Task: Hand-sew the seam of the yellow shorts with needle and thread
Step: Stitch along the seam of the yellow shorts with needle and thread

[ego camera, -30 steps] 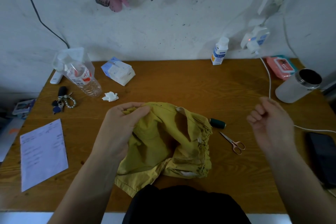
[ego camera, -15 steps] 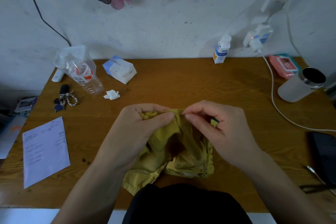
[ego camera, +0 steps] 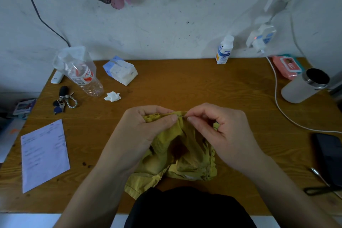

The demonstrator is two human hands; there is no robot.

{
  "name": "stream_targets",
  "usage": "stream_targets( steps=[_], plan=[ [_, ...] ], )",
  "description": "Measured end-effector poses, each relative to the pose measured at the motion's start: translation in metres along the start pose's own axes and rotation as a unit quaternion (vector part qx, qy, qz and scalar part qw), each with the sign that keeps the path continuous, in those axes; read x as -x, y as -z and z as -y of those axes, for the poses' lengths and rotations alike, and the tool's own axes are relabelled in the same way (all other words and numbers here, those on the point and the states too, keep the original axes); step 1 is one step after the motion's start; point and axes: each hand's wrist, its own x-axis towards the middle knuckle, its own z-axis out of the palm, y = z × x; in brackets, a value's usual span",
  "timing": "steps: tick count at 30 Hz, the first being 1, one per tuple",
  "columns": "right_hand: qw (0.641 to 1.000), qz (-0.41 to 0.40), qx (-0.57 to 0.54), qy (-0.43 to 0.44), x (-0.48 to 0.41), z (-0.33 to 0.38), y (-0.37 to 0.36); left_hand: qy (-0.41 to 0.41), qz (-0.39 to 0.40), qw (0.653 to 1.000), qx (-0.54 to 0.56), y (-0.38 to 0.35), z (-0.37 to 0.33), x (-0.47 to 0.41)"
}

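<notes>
The yellow shorts (ego camera: pixel 177 157) lie crumpled on the wooden table (ego camera: pixel 185 87) at the near middle. My left hand (ego camera: pixel 146 131) pinches the upper seam edge of the shorts between thumb and fingers. My right hand (ego camera: pixel 220 131) holds the thin needle (ego camera: pixel 183 116) at its fingertips, its point at the seam right beside my left thumb. The thread is too fine to see. The scissors and the dark spool are hidden behind my right hand.
A plastic bottle (ego camera: pixel 83 76), tissue pack (ego camera: pixel 120 70), crumpled tissue (ego camera: pixel 112 96) and keys (ego camera: pixel 63 101) sit at the back left. A paper sheet (ego camera: pixel 43 153) lies left. A white cup (ego camera: pixel 305 85), cable (ego camera: pixel 281 109) and phone (ego camera: pixel 329 157) are right.
My right hand came in from out at the right to the seam and now holds the needle against the fabric. My left hand stays pinching the seam.
</notes>
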Motion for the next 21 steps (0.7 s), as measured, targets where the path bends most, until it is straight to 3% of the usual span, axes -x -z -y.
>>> stream_targets(
  steps=[7, 15, 21],
  plan=[
    [1.0, 0.015, 0.007, -0.024, -0.0007, 0.0018, 0.0008, -0.01, -0.013, 1.0, -0.015, -0.0007, 0.001, -0.0006],
    [0.975, 0.149, -0.087, -0.137, -0.0067, 0.0019, 0.0092, -0.018, -0.018, 0.998, -0.056, 0.0002, 0.0011, 0.0009],
    [0.99, 0.09, -0.005, -0.11, -0.0054, 0.0067, 0.003, -0.05, -0.107, 0.979, -0.168, -0.006, 0.0054, -0.0004]
  ],
)
